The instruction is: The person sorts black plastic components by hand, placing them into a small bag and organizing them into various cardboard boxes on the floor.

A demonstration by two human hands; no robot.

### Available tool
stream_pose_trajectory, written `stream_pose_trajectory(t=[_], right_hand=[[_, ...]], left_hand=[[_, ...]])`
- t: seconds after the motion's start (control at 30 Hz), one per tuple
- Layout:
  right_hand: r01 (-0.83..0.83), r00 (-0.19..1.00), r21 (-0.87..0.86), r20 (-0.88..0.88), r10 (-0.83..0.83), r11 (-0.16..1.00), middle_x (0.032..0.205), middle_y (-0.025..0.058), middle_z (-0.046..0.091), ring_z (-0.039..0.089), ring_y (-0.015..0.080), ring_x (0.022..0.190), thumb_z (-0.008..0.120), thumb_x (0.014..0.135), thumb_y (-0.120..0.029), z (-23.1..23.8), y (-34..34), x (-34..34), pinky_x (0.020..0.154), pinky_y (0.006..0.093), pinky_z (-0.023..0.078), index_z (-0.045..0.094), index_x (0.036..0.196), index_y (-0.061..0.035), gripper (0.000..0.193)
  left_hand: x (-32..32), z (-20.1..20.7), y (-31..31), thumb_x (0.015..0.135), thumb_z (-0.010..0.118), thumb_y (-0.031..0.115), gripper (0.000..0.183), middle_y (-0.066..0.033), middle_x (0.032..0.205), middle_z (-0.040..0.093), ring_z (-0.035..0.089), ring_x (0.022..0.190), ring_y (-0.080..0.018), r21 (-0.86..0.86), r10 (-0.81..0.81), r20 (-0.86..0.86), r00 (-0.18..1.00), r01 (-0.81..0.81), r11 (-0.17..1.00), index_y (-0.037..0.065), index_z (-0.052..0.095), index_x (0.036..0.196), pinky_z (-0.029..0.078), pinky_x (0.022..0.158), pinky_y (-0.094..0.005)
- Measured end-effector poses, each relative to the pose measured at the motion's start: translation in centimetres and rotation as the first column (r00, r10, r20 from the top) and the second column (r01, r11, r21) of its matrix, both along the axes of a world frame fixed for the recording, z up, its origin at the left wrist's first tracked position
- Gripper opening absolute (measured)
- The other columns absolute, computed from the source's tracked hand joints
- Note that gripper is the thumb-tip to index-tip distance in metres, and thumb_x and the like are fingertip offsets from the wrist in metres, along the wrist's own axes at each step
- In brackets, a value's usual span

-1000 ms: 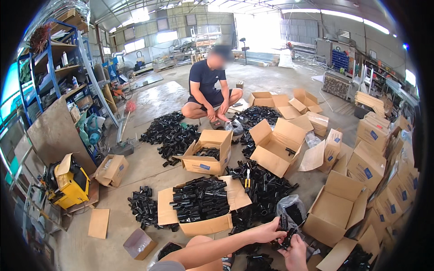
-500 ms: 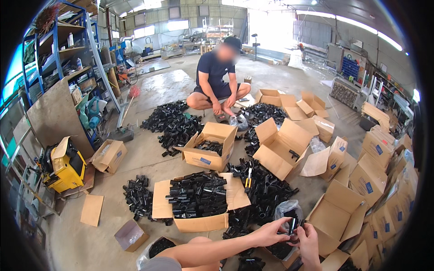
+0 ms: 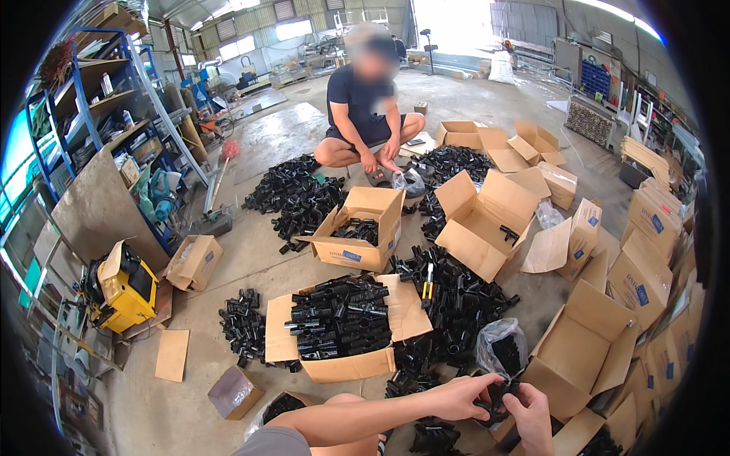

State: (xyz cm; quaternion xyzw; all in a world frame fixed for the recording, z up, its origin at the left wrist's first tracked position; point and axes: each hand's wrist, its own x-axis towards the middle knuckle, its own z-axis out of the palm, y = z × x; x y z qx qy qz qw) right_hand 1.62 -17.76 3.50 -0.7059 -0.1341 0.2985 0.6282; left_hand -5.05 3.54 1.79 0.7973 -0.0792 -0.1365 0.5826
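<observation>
At the lower right, both my hands are closed on a black tubular part (image 3: 498, 394). My left hand (image 3: 473, 397) grips it from the left, and my right hand (image 3: 531, 416) pinches its right side. Fingers cover much of the part, so its full shape is hidden. Just beyond the hands sits a clear plastic bag (image 3: 498, 334) with small black pieces in it. Left of that bag spreads a heap of black tubular parts (image 3: 456, 315), with a yellow-handled tool (image 3: 428, 283) lying on top. An open carton (image 3: 350, 368) in front of me is packed with similar parts.
Across from me a person (image 3: 365, 114) sits low beside more black heaps (image 3: 293, 197). Empty open cartons (image 3: 582, 357) stand to my right, near stacked cartons (image 3: 639, 281). A yellow machine (image 3: 125, 296) and blue shelving (image 3: 84, 99) are on the left. Small boxes lie near my legs.
My view has shifted, so the scene sits further right and slightly higher in places. My hands have turned the black part, which they now cover more.
</observation>
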Motion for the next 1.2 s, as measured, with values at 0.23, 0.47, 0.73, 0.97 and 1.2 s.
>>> stream_pose_trajectory(t=[0.23,0.47,0.73,0.97,1.2], right_hand=[[-0.036,0.999,-0.020,-0.010,0.036,0.999,0.088,0.0063,0.070,0.066,0.0124,0.077,0.070,0.089,0.000,0.4,-0.1,-0.3,0.071,0.0271,0.054,0.065,0.107,0.0048,0.019],[0.072,0.997,-0.033,0.029,-0.071,0.997,0.100,0.0016,0.067,0.059,0.0062,0.084,0.071,0.092,-0.003,1.9,-0.4,-0.7,0.074,0.0226,0.049,0.061,0.122,0.0054,0.033],[0.084,0.991,0.041,-0.105,-0.079,0.996,0.105,0.0046,0.067,0.061,0.0087,0.092,0.069,0.092,-0.002,0.1,-1.0,-0.6,0.083,0.0235,0.050,0.058,0.122,0.0070,0.033],[0.081,0.993,0.046,-0.093,-0.076,0.996,0.100,0.0052,0.069,0.065,0.0098,0.086,0.070,0.091,0.000,0.3,-1.7,-0.3,0.078,0.0249,0.053,0.061,0.116,0.0079,0.028],[0.166,0.986,0.105,-0.016,-0.165,0.981,0.096,0.0051,0.069,0.065,0.0096,0.082,0.069,0.093,-0.001,0.6,-1.9,-1.0,0.074,0.0247,0.053,0.061,0.114,0.0066,0.024]], left_hand=[[0.6,0.2,0.1,0.085,0.078,0.022,0.080,-0.0187,0.113,0.071,0.067,0.109,-0.0348,-0.009,-0.080,-0.059,0.995,0.080,0.997,0.005,0.036,0.150,0.051,0.092,-0.0426],[-0.3,4.2,8.0,0.085,0.079,0.028,0.113,-0.0116,0.083,0.074,0.071,0.074,-0.0348,0.530,0.527,0.319,0.788,-0.609,0.590,0.012,-0.001,0.162,0.056,0.069,-0.0445],[-1.4,-4.0,11.6,0.088,0.074,0.021,0.106,-0.0106,0.075,0.070,0.068,0.065,-0.0327,0.697,0.496,0.396,0.773,-0.605,0.385,0.008,0.000,0.163,0.052,0.058,-0.0412],[3.7,-0.9,11.1,0.087,0.072,0.016,0.099,-0.0143,0.073,0.067,0.066,0.059,-0.0343,0.637,0.413,0.593,0.691,-0.717,0.283,0.010,0.008,0.163,0.051,0.053,-0.0436],[3.9,4.1,5.3,0.090,0.074,0.025,0.095,-0.0191,0.100,0.070,0.069,0.079,-0.0335,0.452,0.480,0.480,0.734,-0.676,0.582,0.004,0.015,0.161,0.055,0.072,-0.0425]])
